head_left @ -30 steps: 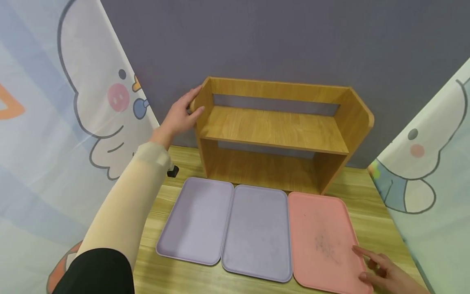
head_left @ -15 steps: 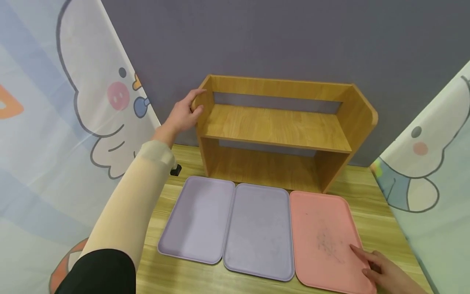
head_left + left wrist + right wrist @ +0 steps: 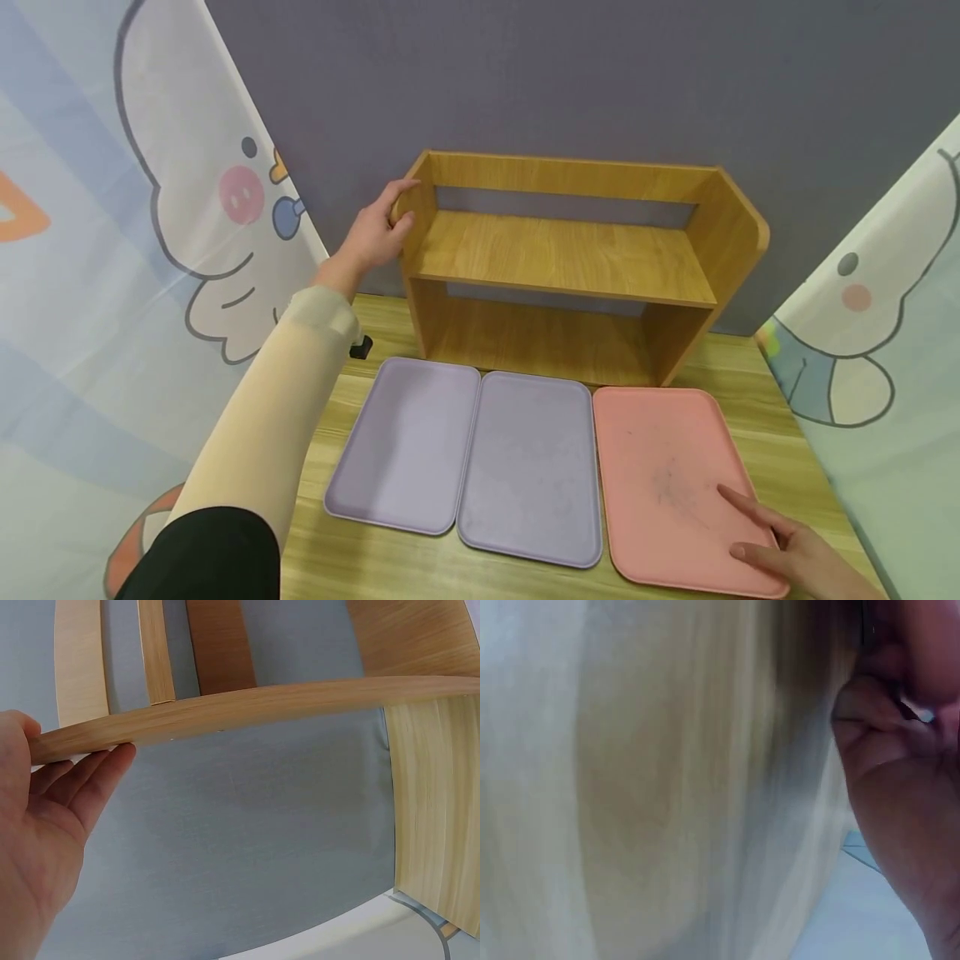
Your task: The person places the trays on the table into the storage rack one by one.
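My left hand (image 3: 372, 236) grips the front edge of the left side panel of a two-tier wooden desk shelf (image 3: 555, 254). In the left wrist view, the fingers (image 3: 101, 780) and thumb lie on opposite sides of the panel edge (image 3: 225, 712). At the lower right, my right hand (image 3: 798, 550) rests over the right edge of a pink tray (image 3: 667, 450), its index finger and thumb extended and apart. Whether any fingers are under the tray is hidden. The right wrist view is blurred, showing part of the right hand (image 3: 907, 765).
Two lilac trays, a left one (image 3: 408, 442) and a middle one (image 3: 531, 467), lie side by side in front of the shelf on the wood-grain table (image 3: 311, 542). A grey panel (image 3: 570, 75) stands behind. Cartoon-printed curtains border the left (image 3: 67, 333) and right (image 3: 915, 350).
The pink tray has turned slightly, its near end shifting right with my right hand. My left fingers have reached further over the panel edge. The lilac trays have barely moved in view.
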`<action>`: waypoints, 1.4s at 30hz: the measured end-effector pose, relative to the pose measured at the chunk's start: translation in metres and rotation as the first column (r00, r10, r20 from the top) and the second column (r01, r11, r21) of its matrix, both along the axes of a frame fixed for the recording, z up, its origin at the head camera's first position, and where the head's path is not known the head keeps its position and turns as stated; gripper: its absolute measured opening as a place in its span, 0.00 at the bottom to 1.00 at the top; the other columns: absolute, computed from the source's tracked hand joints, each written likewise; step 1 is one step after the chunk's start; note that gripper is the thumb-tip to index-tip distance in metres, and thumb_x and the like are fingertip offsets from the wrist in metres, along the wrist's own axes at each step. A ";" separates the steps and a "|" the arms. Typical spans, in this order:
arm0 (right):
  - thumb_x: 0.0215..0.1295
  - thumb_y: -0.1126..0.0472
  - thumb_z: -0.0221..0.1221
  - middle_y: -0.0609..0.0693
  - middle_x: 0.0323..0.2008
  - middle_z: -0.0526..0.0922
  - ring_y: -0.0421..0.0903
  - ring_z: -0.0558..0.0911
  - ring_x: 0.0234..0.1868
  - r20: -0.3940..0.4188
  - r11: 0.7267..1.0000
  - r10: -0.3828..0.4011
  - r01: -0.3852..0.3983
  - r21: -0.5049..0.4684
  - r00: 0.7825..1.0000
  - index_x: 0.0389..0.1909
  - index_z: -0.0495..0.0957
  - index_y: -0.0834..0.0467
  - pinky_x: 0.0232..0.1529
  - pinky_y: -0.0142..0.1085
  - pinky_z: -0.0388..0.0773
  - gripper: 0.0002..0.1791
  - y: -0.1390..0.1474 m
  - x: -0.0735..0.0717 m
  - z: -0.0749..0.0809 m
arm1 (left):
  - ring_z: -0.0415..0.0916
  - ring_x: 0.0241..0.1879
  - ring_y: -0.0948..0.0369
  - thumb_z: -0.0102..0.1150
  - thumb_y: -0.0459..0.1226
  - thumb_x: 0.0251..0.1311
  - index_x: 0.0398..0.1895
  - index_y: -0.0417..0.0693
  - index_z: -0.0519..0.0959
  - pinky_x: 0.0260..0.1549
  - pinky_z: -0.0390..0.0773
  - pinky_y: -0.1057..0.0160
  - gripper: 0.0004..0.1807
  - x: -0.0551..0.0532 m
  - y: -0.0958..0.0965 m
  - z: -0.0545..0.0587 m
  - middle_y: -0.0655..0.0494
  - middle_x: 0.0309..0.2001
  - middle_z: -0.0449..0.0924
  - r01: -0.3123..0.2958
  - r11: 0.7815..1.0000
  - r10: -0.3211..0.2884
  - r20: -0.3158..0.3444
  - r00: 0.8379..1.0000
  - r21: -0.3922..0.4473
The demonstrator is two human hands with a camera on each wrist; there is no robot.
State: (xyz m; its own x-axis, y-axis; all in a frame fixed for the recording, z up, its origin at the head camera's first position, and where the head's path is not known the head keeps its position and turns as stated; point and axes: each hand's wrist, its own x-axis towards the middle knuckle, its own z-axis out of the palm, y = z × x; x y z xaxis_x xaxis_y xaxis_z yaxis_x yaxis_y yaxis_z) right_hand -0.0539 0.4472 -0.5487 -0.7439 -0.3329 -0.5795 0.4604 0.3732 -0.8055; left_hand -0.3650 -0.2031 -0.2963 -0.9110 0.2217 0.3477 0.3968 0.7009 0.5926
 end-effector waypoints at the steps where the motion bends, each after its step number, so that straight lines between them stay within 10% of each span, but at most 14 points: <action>1: 0.86 0.50 0.57 0.86 0.77 0.54 0.50 0.88 0.37 -0.013 0.998 -0.021 0.022 0.064 1.000 0.80 0.54 0.11 0.44 0.36 0.83 0.37 -0.002 0.000 0.000 | 0.70 0.19 0.57 0.46 0.46 0.85 0.86 0.72 0.60 0.28 0.74 0.56 0.30 0.000 0.000 0.000 0.57 0.18 0.67 0.000 1.000 0.000 0.001 1.000 -0.002; 3: 0.84 0.49 0.60 0.76 0.85 0.29 0.54 0.90 0.40 -0.021 0.993 -0.053 0.055 0.101 0.998 0.84 0.52 0.16 0.45 0.38 0.85 0.40 -0.004 0.001 -0.002 | 0.70 0.19 0.57 0.45 0.46 0.85 0.86 0.71 0.60 0.29 0.74 0.56 0.30 0.001 0.000 0.000 0.58 0.18 0.66 -0.001 1.000 0.001 0.003 1.000 -0.004; 7: 0.82 0.50 0.62 0.39 0.85 0.53 0.35 0.87 0.45 -0.013 0.991 -0.100 0.101 0.089 0.995 0.87 0.52 0.26 0.49 0.39 0.88 0.42 -0.003 0.001 -0.006 | 0.68 0.19 0.57 0.45 0.46 0.85 0.86 0.71 0.60 0.28 0.73 0.56 0.30 0.000 0.000 -0.001 0.59 0.18 0.65 -0.006 1.000 0.006 0.002 1.000 -0.013; 10: 0.80 0.47 0.65 0.25 0.77 0.56 0.38 0.79 0.68 -0.046 0.981 -0.115 0.121 0.154 0.992 0.88 0.52 0.34 0.53 0.35 0.87 0.44 -0.003 0.001 -0.007 | 0.67 0.18 0.58 0.45 0.46 0.85 0.86 0.70 0.60 0.27 0.73 0.56 0.30 0.000 0.000 -0.001 0.59 0.18 0.64 -0.010 1.000 0.010 -0.002 1.000 -0.019; 13: 0.76 0.41 0.67 0.41 0.85 0.52 0.32 0.72 0.73 -0.076 0.957 -0.115 0.130 0.258 0.991 0.89 0.51 0.37 0.54 0.31 0.85 0.49 -0.005 0.000 -0.006 | 0.66 0.18 0.58 0.46 0.46 0.85 0.86 0.69 0.60 0.27 0.73 0.56 0.30 -0.001 0.001 -0.002 0.59 0.18 0.64 -0.011 1.000 0.011 -0.009 1.000 -0.024; 15: 0.75 0.39 0.68 0.61 0.87 0.44 0.41 0.75 0.73 -0.077 0.949 -0.119 0.136 0.286 0.990 0.89 0.50 0.37 0.52 0.32 0.86 0.50 -0.007 0.002 -0.004 | 0.65 0.18 0.58 0.45 0.46 0.85 0.87 0.69 0.60 0.27 0.72 0.56 0.31 -0.002 0.001 -0.002 0.59 0.18 0.63 -0.012 0.999 0.011 -0.010 1.000 -0.030; 19: 0.75 0.38 0.66 0.70 0.86 0.45 0.56 0.79 0.73 -0.097 0.931 -0.088 0.117 0.346 0.991 0.89 0.49 0.35 0.48 0.32 0.85 0.50 -0.013 0.006 0.000 | 0.64 0.17 0.59 0.46 0.46 0.84 0.86 0.70 0.60 0.26 0.72 0.56 0.31 -0.003 0.003 -0.002 0.60 0.17 0.63 -0.013 1.000 0.013 -0.012 1.000 -0.028; 22: 0.78 0.41 0.65 0.75 0.70 0.77 0.66 0.87 0.60 -0.065 0.966 -0.112 0.124 0.227 0.992 0.85 0.51 0.22 0.43 0.37 0.88 0.44 -0.015 0.009 0.005 | 0.64 0.17 0.59 0.46 0.46 0.84 0.86 0.72 0.61 0.26 0.72 0.57 0.31 -0.003 0.002 -0.002 0.61 0.16 0.62 -0.016 1.000 0.016 -0.013 1.000 -0.021; 25: 0.80 0.45 0.64 0.69 0.46 0.90 0.59 0.92 0.36 0.020 0.986 -0.161 0.160 0.036 0.987 0.79 0.52 0.10 0.42 0.44 0.90 0.42 -0.017 0.011 0.013 | 0.65 0.18 0.59 0.46 0.46 0.84 0.86 0.73 0.61 0.26 0.73 0.56 0.31 -0.002 0.001 -0.002 0.61 0.17 0.63 -0.020 1.000 0.020 -0.001 1.000 -0.015; 27: 0.81 0.47 0.63 0.66 0.40 0.91 0.64 0.92 0.38 0.058 0.985 -0.166 0.168 -0.033 0.984 0.79 0.50 0.08 0.43 0.47 0.91 0.42 -0.020 0.012 0.020 | 0.65 0.18 0.59 0.46 0.47 0.83 0.86 0.74 0.60 0.26 0.73 0.56 0.31 -0.001 0.000 -0.001 0.61 0.17 0.62 -0.022 1.000 0.022 0.008 1.000 -0.014; 42: 0.81 0.46 0.63 0.45 0.20 0.78 0.54 0.89 0.29 -0.055 0.978 -0.172 0.177 0.108 0.984 0.84 0.49 0.16 0.37 0.36 0.84 0.44 -0.074 0.005 0.073 | 0.71 0.20 0.57 0.47 0.47 0.83 0.87 0.72 0.60 0.28 0.76 0.56 0.32 -0.001 -0.001 0.001 0.58 0.17 0.67 -0.030 0.999 0.031 0.003 1.000 -0.042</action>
